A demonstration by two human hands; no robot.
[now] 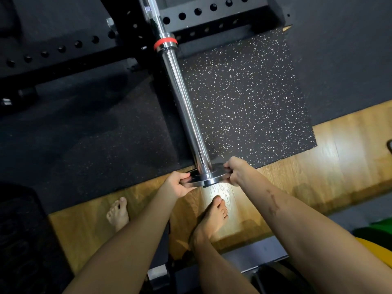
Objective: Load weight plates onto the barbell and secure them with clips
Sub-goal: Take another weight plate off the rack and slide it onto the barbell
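A chrome barbell sleeve (184,107) runs from the black rack toward me, with a red ring (165,42) at its collar. A small dark weight plate (216,171) sits on the very end of the sleeve, the sleeve tip passing through its hole. My left hand (177,184) grips the plate's left edge, fingers curled round it. My right hand (235,171) grips its right edge in the same way. The rest of the sleeve between plate and collar is bare.
The black rack beams (63,49) with round holes cross the top. A speckled rubber mat (244,102) lies under the sleeve, wood flooring (328,149) nearer me. My bare feet (214,215) stand below the plate. Green and yellow plates (377,236) lie at the right edge.
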